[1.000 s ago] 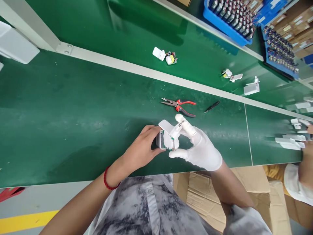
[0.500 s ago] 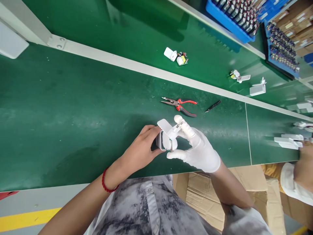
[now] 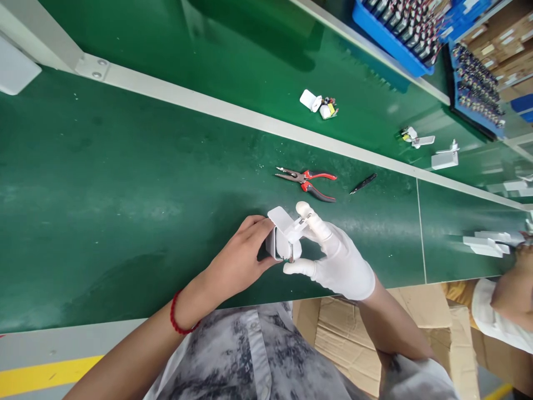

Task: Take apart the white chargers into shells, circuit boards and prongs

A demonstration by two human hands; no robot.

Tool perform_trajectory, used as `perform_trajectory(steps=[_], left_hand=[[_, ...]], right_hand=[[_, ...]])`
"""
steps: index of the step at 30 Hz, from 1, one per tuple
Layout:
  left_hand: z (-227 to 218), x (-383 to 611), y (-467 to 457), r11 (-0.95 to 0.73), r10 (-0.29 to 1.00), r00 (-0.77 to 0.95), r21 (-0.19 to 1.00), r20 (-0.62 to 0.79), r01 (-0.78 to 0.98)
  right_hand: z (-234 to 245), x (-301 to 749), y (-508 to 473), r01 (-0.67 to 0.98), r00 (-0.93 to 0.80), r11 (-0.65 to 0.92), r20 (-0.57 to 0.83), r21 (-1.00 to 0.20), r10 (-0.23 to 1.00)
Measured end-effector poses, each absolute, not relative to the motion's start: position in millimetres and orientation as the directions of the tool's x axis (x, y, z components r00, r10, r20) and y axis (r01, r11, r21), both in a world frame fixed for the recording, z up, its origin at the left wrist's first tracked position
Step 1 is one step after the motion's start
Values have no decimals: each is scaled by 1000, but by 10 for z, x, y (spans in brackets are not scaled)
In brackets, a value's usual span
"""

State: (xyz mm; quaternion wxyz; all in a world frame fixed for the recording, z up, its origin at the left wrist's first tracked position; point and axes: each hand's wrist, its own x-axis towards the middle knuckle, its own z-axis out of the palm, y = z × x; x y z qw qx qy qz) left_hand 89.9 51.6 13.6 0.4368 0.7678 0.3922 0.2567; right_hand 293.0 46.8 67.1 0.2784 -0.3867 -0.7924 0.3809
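A white plastic housing (image 3: 271, 244) sits in my bare left hand (image 3: 239, 258), its fingers and thumb closed around the box-like shell. Partly inside the open end is a white insert (image 3: 283, 247), with a flat white flap (image 3: 280, 218) standing out above it. My right hand (image 3: 339, 258), in a white glove, has its index finger at the small metal-ended piece (image 3: 305, 219) of the insert. Its thumb lies by the insert's lower edge. Beyond my hands, red-and-black long-nose pliers (image 3: 306, 180) lie with jaws parted, next to a black pen-like tool (image 3: 363, 183).
Past a pale rail (image 3: 233, 115), a green strip carries a white part with a small circuit board (image 3: 327, 109) and other white parts (image 3: 444, 159). Blue trays (image 3: 395, 44) of components stand at the far right. A co-worker's hand (image 3: 523, 253) is at the right edge, near white housings (image 3: 485, 246).
The white parts on the green strip beyond the rail have shifted right. My hands stay almost in place, still holding the housing and insert. The pliers have not moved on the table.
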Motion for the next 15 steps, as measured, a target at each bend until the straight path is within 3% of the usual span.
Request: perform_trajectory(steps=[11,15], left_hand=[[133,900,512,-318,816,576,875,55,366],[128,899,505,-318,812,581,870,44,378]], right_hand=[[687,2874,449,446,-526,454,184,-772,830],[705,2856,387,507,-481,380,112,-774,870]])
